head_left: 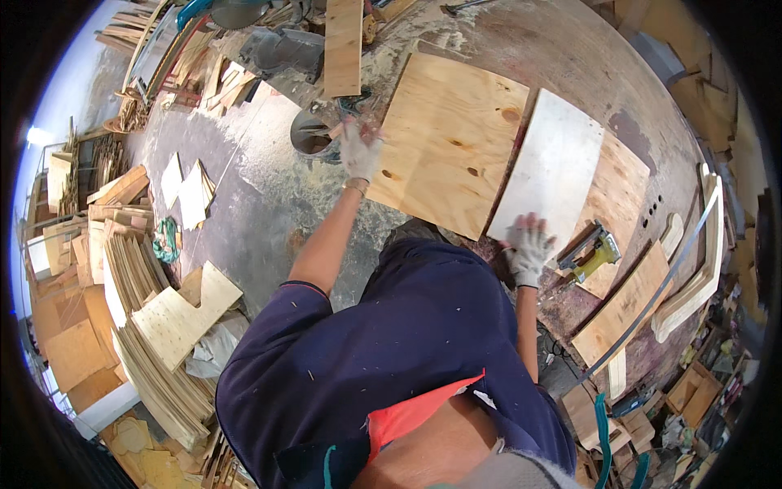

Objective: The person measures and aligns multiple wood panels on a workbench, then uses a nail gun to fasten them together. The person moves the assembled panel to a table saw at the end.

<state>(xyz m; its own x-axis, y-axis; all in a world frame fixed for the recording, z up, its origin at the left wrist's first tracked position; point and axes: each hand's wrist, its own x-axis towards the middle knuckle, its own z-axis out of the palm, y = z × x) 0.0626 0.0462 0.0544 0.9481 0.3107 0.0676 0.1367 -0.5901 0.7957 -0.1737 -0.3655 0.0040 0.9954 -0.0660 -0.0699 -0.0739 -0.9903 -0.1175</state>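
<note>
Stained worktop (529,41) before us: our gloved left hand (359,152), open, beside knotty, squarish plywood (444,138); our gloved right hand (529,249) open on a smooth white board (558,151).

A saw blade (238,12) shows at the upper left of the frame, with scrap wood (232,85) below it. At left lie white pieces (194,197) and, a little lower, a green bundle (166,240). Beneath, thin strips (137,269) are stacked near a notched sheet (173,326), a crumpled bag (218,345) just beside it. A wooden box (694,393) sits at lower right; above it, a pale frame (688,301).
</note>
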